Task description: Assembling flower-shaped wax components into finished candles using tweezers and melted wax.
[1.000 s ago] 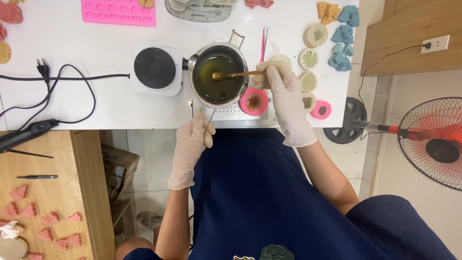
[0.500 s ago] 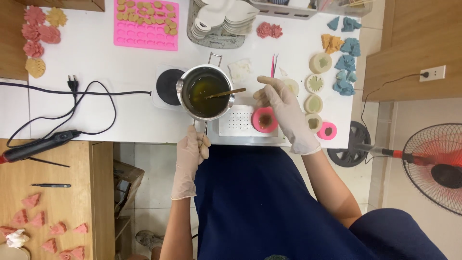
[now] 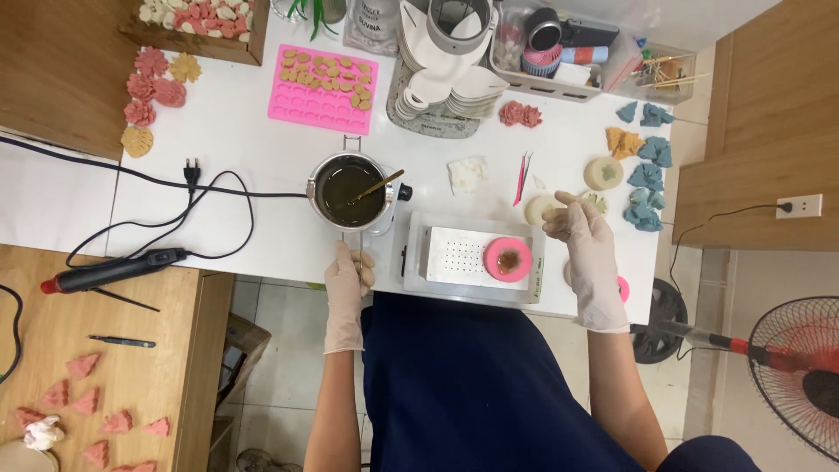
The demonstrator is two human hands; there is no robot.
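Head view looks straight down on a white table [image 3: 262, 175] with a smooth, matte top, set between wooden furniture and a pale tiled floor; a red-bladed fan [image 3: 800, 376] stands on that floor, far right of the pot. At the table's middle sits a small round metal pot [image 3: 350, 190] of dark, glossy liquid, a thin stick [image 3: 377, 186] leaning in it. The left hand [image 3: 348, 278], in a thin pale glove, lies just below the pot with its fingers closed round the pot's handle at the table edge. Right of the pot is a flat grey scale [image 3: 472, 256] with a perforated plate, bearing a round pink mould [image 3: 508, 260]. The right hand [image 3: 585, 245], also gloved, hovers right of the scale, its fingers loosely curled and holding nothing I can make out. Above the pot lies a pink rubbery tray [image 3: 323, 79] with rows of little hollows. Left of the pot a black cable [image 3: 157, 188] loops across the table.
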